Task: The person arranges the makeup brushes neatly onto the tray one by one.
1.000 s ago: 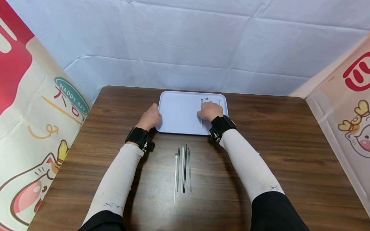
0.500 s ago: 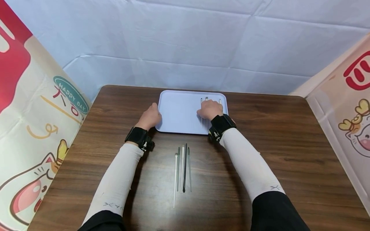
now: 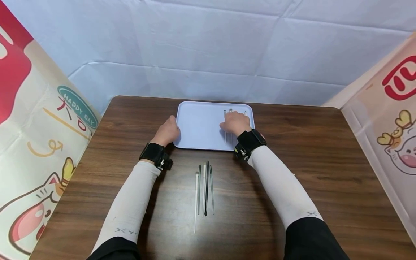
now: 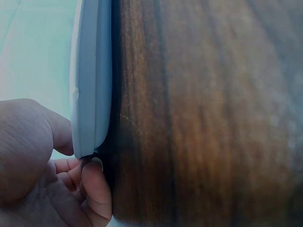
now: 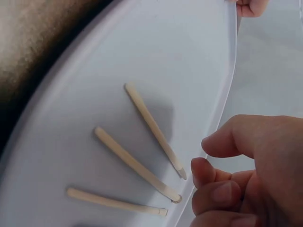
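Sticks [image 5: 137, 165], three of them, lie on the tray [image 3: 199, 124]; five thin rods [image 3: 206, 189] lie on the table [image 3: 325, 151], so I guess I'm partway. My left hand [image 3: 167, 130] pinches the tray's edge; my right hand [image 3: 235, 122], loosely curled, holds nothing.

Tray [image 3: 199, 124] ctr passable; sticks [image 5: 137, 164] below R hand [image 3: 236, 122], gap prob. slim.

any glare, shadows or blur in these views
Head view: long dark shadows streak the table, with soft sheen around the loose sticks; left wrist: table out of focus, a pale greenish wash at far left; right wrist: soft shadow on the tray, table blurred in the upper left corner.
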The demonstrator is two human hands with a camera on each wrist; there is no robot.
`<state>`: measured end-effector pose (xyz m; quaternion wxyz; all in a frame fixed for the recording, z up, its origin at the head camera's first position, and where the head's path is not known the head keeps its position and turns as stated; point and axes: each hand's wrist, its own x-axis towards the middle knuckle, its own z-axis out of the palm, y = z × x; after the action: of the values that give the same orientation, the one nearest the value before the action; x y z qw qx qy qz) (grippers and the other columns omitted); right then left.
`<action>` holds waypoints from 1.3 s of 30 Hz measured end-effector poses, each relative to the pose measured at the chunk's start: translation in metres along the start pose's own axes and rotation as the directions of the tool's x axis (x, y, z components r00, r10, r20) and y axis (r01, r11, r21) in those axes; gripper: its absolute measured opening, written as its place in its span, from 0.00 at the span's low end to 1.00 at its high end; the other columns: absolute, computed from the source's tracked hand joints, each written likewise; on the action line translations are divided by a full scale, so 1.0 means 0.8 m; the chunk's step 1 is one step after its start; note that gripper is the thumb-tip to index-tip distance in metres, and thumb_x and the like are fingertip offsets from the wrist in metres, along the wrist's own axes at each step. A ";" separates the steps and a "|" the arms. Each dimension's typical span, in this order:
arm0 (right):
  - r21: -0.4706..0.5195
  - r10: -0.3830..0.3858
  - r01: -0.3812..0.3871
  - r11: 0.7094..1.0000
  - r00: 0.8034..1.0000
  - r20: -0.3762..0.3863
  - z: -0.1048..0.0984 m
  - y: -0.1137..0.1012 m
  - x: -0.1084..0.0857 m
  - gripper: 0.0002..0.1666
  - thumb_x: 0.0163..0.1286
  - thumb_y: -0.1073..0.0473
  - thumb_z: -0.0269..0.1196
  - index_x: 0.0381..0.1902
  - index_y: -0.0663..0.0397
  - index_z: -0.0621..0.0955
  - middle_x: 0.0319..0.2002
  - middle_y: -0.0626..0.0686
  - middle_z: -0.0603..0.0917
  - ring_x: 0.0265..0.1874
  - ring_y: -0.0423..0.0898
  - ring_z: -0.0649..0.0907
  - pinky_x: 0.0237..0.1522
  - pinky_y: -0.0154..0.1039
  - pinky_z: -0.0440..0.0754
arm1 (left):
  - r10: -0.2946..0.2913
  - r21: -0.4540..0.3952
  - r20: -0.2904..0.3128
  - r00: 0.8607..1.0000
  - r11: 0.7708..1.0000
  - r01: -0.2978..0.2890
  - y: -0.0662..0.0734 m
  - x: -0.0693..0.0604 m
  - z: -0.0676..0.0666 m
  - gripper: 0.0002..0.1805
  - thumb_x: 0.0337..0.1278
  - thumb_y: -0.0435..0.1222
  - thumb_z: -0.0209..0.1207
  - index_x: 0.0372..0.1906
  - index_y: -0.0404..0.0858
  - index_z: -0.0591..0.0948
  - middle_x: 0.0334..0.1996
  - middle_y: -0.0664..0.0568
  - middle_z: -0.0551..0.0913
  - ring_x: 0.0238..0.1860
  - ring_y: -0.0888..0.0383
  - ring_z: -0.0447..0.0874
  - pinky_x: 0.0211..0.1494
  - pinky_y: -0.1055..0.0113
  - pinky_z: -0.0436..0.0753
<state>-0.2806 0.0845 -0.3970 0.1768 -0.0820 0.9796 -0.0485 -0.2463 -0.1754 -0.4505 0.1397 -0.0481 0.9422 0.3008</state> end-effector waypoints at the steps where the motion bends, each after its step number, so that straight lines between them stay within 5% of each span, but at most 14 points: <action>1: 0.002 0.000 0.000 1.000 1.000 0.001 0.000 0.000 -0.002 0.19 0.74 0.46 0.54 0.33 0.55 0.81 0.32 0.56 0.79 0.31 0.53 0.79 0.30 0.45 0.73 | 0.001 0.001 -0.001 1.000 1.000 -0.001 0.000 0.000 0.000 0.23 0.77 0.36 0.39 0.68 0.28 0.59 0.61 0.36 0.71 0.54 0.44 0.74 0.59 0.49 0.76; 16: 0.009 -0.045 0.045 0.999 0.999 0.008 0.006 -0.007 -0.046 0.21 0.74 0.48 0.54 0.22 0.52 0.74 0.25 0.53 0.75 0.25 0.50 0.75 0.25 0.44 0.70 | 0.000 0.018 0.002 1.000 1.000 0.000 0.004 -0.004 -0.001 0.25 0.77 0.36 0.38 0.70 0.26 0.58 0.64 0.34 0.70 0.56 0.43 0.74 0.62 0.48 0.75; 39: -0.015 -0.146 0.145 0.989 0.989 -0.035 0.047 -0.028 -0.128 0.24 0.73 0.52 0.55 0.15 0.51 0.73 0.19 0.52 0.75 0.19 0.49 0.73 0.20 0.44 0.73 | 0.028 0.024 -0.007 1.000 0.999 -0.028 0.001 -0.006 -0.001 0.23 0.76 0.35 0.40 0.67 0.26 0.60 0.58 0.35 0.73 0.47 0.43 0.76 0.50 0.50 0.77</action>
<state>-0.1695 0.0784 -0.3945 0.1546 -0.1535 0.9743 -0.0568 -0.2423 -0.1754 -0.4482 0.1328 -0.0344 0.9468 0.2912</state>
